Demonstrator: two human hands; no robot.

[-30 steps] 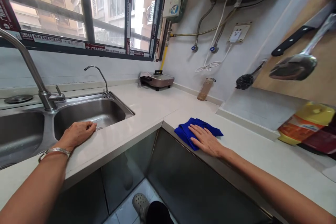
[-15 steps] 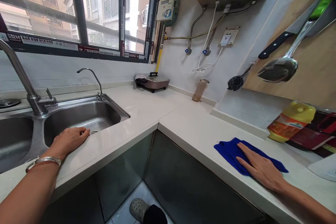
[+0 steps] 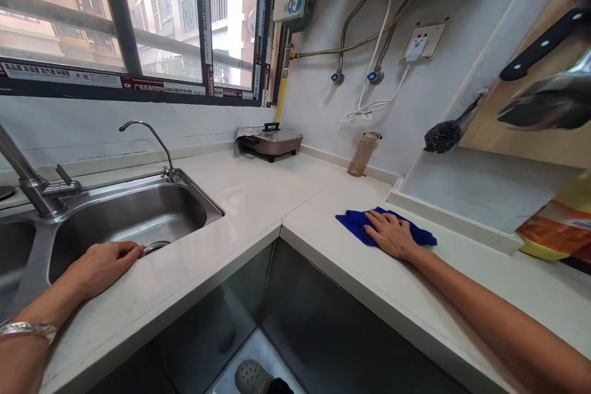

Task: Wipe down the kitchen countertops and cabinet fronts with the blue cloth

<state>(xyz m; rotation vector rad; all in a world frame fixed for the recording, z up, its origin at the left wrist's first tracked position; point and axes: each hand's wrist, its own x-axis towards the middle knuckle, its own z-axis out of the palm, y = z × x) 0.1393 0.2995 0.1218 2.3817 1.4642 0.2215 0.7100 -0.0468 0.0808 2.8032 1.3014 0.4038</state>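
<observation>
- A dark blue cloth (image 3: 356, 223), crumpled and spread out, lies on the white bench (image 3: 314, 206), right of the middle of the frame.
- The person's right hand (image 3: 391, 236) rests palm down on the cloth, its fingers (image 3: 377, 219) extended and slightly spread, pressing on it without closing around it. The forearm runs to the lower right corner.
- The left hand (image 3: 102, 263), at lower left, rests on the front edge of a steel sink (image 3: 132, 212). Its fingers are loosely bent; whether they hold anything cannot be told. A silver bracelet (image 3: 30, 329) circles the wrist.
- Beyond the cloth, near the wall, a brownish bottle (image 3: 363, 155) stands upright.
- At the back corner, above the centre, sits a lidded brown electric pan (image 3: 272, 141).
- A slim curved tap (image 3: 150, 129) and a thicker one (image 3: 41, 191) rise behind the sink.
- On the right, a dark scrubber (image 3: 443, 135) hangs beside a black-handled knife (image 3: 545, 43).
- A window (image 3: 159, 37) fills the upper left.
- A grey clog (image 3: 252, 377) shows at bottom centre.
</observation>
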